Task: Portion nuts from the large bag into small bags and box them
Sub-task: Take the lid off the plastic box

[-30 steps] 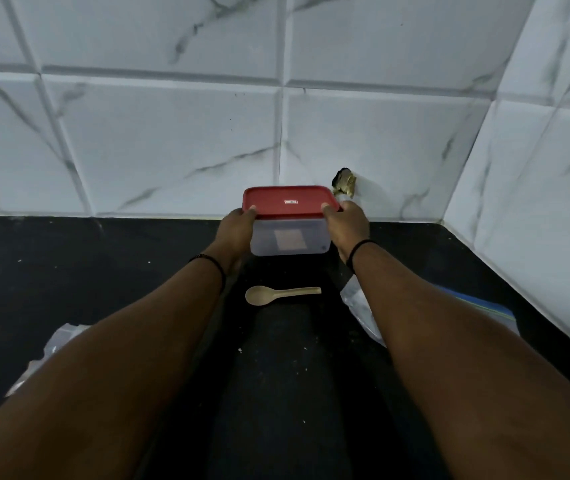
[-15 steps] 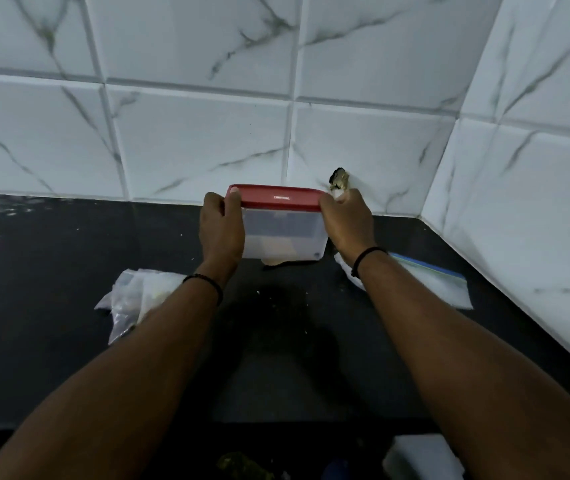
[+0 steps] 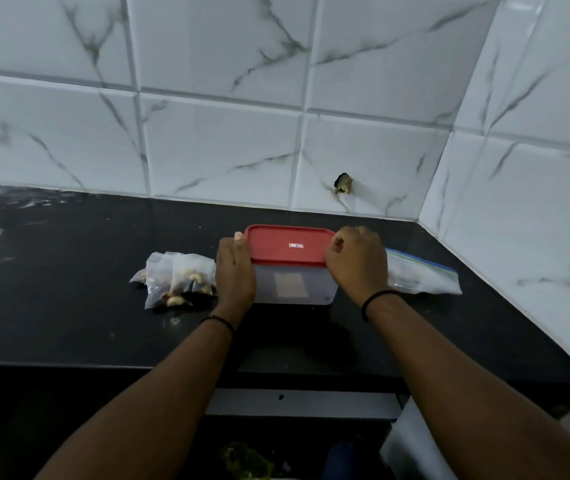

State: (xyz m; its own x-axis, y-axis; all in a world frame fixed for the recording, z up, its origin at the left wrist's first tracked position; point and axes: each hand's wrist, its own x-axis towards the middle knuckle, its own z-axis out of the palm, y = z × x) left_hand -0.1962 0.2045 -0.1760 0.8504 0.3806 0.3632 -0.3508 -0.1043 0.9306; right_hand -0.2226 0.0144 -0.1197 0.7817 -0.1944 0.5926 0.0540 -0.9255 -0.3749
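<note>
On the black counter (image 3: 68, 323) your left hand (image 3: 235, 271) and right hand (image 3: 358, 263) grip the lidded box (image 3: 294, 271) by its ends. Filled small bags (image 3: 179, 278) lie unboxed beside it; the large bag (image 3: 422, 273) looks nearly empty, so boxing remains.

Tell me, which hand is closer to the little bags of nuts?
Left. The left hand holds the box's left end, right beside the little bags of nuts; the right hand holds the far end.

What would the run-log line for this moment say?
left hand: grips box | right hand: grips red lid | small bags: outside, left
</note>
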